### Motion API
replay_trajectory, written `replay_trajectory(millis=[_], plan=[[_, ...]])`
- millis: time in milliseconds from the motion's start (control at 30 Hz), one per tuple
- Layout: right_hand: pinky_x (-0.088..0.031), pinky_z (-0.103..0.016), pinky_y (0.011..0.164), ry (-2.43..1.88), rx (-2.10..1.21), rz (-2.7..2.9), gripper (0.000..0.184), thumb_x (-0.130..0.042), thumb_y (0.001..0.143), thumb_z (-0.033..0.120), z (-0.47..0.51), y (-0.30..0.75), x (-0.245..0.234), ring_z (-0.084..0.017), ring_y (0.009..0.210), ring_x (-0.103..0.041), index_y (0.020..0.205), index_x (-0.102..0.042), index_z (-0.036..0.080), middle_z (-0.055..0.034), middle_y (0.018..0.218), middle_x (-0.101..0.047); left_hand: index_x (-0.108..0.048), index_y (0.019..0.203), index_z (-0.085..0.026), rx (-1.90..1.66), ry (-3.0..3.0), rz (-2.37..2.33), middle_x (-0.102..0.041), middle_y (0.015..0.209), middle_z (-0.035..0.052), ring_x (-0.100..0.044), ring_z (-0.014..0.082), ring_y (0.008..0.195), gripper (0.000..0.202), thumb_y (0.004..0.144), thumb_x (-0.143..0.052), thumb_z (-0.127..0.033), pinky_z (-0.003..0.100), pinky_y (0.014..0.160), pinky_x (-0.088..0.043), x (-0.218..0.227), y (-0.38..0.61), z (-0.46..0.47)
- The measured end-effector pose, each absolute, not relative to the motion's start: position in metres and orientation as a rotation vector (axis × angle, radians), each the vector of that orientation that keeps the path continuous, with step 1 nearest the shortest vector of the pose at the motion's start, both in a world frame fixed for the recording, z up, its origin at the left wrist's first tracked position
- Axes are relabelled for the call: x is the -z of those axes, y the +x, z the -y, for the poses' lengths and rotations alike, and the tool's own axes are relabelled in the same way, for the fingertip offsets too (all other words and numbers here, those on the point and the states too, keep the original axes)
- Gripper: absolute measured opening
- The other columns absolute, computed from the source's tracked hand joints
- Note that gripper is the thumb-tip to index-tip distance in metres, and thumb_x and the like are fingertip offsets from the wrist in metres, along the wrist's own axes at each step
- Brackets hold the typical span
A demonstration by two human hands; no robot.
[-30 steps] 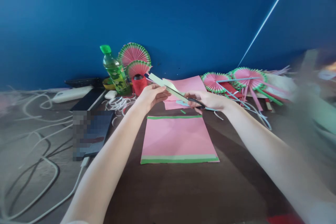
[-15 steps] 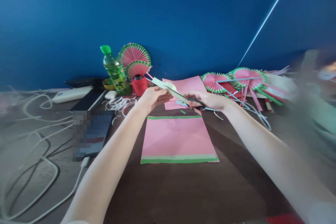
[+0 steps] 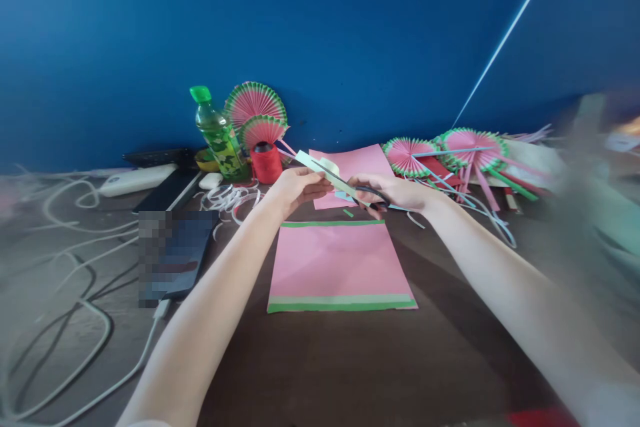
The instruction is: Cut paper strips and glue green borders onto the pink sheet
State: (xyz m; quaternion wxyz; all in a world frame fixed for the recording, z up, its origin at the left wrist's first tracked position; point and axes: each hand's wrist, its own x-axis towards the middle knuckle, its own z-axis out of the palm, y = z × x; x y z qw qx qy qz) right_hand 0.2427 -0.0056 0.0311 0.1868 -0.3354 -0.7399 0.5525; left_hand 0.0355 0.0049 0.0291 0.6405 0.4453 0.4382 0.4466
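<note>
My left hand pinches a pale green paper strip held in the air above the table. My right hand is closed round the dark handles of a pair of scissors, whose blades lie along the strip. Below both hands a pink sheet with green bands along its near and far edges lies flat on the brown table. A second pink sheet lies behind the hands.
A green-capped bottle, a red cup and pink-green paper fans stand at the blue wall. More fans and strips lie at the right. White cables, a phone and paper trimmings lie left.
The strip has shifted slightly right and downward in my left hand, and the scissors have worked a little further along it. Both arms have barely moved.
</note>
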Motion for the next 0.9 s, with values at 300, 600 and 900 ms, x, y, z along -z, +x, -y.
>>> replay_trajectory(millis=[300, 600, 900], plan=[[-0.033, -0.018, 0.039, -0.976, -1.537, 2.072, 0.019, -0.052, 0.086, 0.032, 0.0060, 0.2434, -0.0306, -0.003, 0.043, -0.047, 0.097, -0.048, 0.018, 0.0036, 0.072, -0.047, -0.061, 0.068, -0.009, -1.015, 1.009, -0.987, -0.069, 0.066, 0.0073, -0.067, 0.0148, 0.064, 0.013, 0.079, -0.056, -0.007, 0.030, 0.074, -0.053, -0.0304, 0.0349, -0.0045], [-0.032, -0.018, 0.038, -0.970, -1.558, 2.038, 0.023, -0.057, 0.082, 0.037, 0.0046, 0.2439, -0.0291, -0.003, 0.043, -0.047, 0.092, -0.049, 0.018, 0.0030, 0.074, -0.047, -0.061, 0.074, -0.009, -1.026, 1.059, -0.972, -0.070, 0.070, 0.0097, -0.068, 0.0164, 0.067, 0.006, 0.078, -0.057, -0.011, 0.031, 0.075, -0.053, -0.0328, 0.0332, -0.0024], [-0.028, -0.018, 0.037, -0.984, -1.550, 2.044, 0.021, -0.055, 0.084, 0.036, 0.0069, 0.2427, -0.0316, -0.002, 0.039, -0.043, 0.095, -0.048, 0.018, 0.0054, 0.067, -0.045, -0.060, 0.071, -0.010, -1.068, 1.055, -1.011, -0.069, 0.067, 0.0082, -0.068, 0.0161, 0.065, 0.011, 0.080, -0.053, -0.010, 0.030, 0.074, -0.052, -0.0338, 0.0322, -0.0028]])
